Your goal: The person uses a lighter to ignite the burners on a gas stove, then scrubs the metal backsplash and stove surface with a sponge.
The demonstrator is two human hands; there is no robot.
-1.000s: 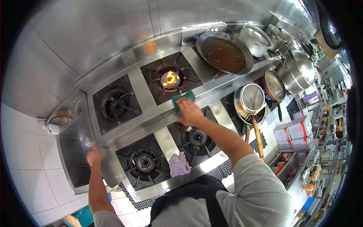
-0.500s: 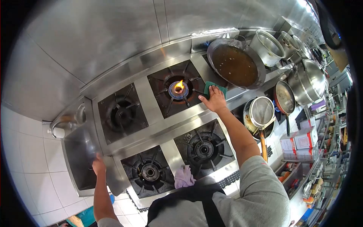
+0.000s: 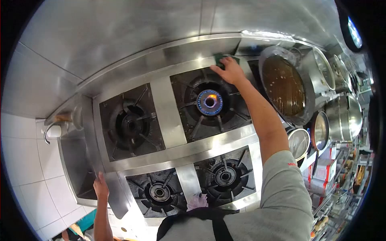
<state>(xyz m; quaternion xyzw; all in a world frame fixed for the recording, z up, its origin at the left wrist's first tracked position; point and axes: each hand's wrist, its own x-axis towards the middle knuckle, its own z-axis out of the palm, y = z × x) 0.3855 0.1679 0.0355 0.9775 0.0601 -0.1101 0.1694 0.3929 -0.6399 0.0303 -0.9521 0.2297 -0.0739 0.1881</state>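
Observation:
My right hand [image 3: 230, 71] presses a green scouring pad [image 3: 220, 58] on the steel strip behind the lit burner [image 3: 210, 102]. Its thumb is spread out to the left, and the hand partly covers the pad. Blue flame with a little orange burns in that burner's ring. At lower left, my left hand [image 3: 101, 188] grips the raised steel edge [image 3: 91, 168] of the sink, fingers curled over it.
On the right stand a wok [image 3: 283, 86] of brown liquid, a pot [image 3: 321, 68], a strainer [image 3: 299, 143] and a pan [image 3: 320, 130]. Other burners [image 3: 130, 125] have black grates. A crumpled cloth [image 3: 197, 201] lies at the front edge. A tap [image 3: 49, 131] hangs by the sink.
My right hand has moved the scouring pad from the right side of the lit burner to the strip behind it. My left hand stays at the sink edge. The view has shifted; the flame looks lower.

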